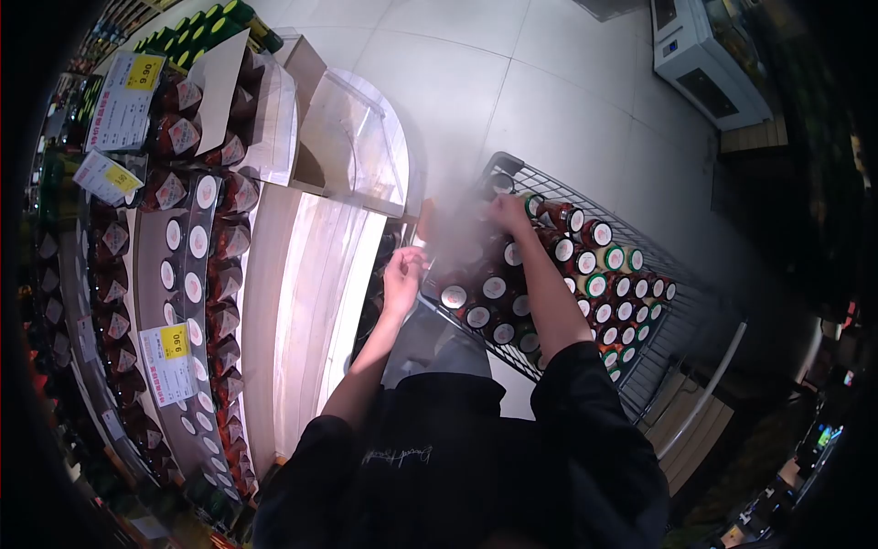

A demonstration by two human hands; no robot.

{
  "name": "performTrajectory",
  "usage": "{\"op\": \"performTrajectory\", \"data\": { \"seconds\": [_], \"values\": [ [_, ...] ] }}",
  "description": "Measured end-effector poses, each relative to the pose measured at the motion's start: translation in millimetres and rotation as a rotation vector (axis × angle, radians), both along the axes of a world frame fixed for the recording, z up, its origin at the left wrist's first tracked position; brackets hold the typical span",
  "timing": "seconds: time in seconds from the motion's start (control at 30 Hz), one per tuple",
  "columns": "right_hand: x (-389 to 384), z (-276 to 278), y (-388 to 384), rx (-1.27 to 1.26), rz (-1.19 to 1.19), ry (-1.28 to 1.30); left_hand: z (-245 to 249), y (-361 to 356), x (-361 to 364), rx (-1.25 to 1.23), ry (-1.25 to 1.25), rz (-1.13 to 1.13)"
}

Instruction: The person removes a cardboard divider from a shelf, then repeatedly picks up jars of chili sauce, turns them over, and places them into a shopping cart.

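Observation:
A wire shopping cart [631, 229] stands in front of me, filled with rows of jars with white round lid labels [494, 287], some lids rimmed in green. My right hand [508, 216] reaches over the cart's far left part, its fingers curled downward among the jars. A hazy smear covers its fingertips, so what they hold is hidden. By the cart's near left edge is my left hand [402, 279], its fingers loosely bent and partly apart. No object shows in it.
On the left, curved shelves hold rows of dark red jars [229, 284] with price cards [169, 364]. A wooden display stand with a clear rounded guard [384, 119] stands ahead. A white cabinet [709, 78] is at the far right, on the tiled floor [567, 101].

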State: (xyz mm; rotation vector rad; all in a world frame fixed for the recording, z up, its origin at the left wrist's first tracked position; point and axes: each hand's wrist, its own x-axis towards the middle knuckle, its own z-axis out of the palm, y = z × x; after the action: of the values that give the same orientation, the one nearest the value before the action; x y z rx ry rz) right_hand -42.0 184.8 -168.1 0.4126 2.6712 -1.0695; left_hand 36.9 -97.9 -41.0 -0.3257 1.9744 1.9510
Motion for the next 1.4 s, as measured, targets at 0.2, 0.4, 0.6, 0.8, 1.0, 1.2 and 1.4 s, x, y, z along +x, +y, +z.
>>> {"op": "performTrajectory", "data": {
  "seconds": [0.2,0.4,0.6,0.8,1.0,1.2,1.4],
  "values": [
    [-17,30,4,0.026,0.117,-0.277,-10,-6,10,-0.080,0.028,0.000],
    [-24,59,-33,0.253,0.061,-0.426,-54,-12,18,-0.220,0.088,-0.088],
    [-10,68,-41,0.177,-0.014,-0.299,-36,-10,10,-0.154,0.121,-0.106],
    [-7,37,-34,0.134,-0.042,-0.207,-33,-10,9,-0.255,0.161,-0.135],
    [-6,21,10,-0.067,0.076,-0.196,-19,-11,9,-0.334,0.102,-0.171],
    [21,129,21,-0.575,-0.272,-0.135,26,-1,7,-0.444,0.125,-0.255],
    [99,121,24,-0.697,-0.384,0.194,28,2,34,-0.307,0.251,-0.197]
  ]
}}
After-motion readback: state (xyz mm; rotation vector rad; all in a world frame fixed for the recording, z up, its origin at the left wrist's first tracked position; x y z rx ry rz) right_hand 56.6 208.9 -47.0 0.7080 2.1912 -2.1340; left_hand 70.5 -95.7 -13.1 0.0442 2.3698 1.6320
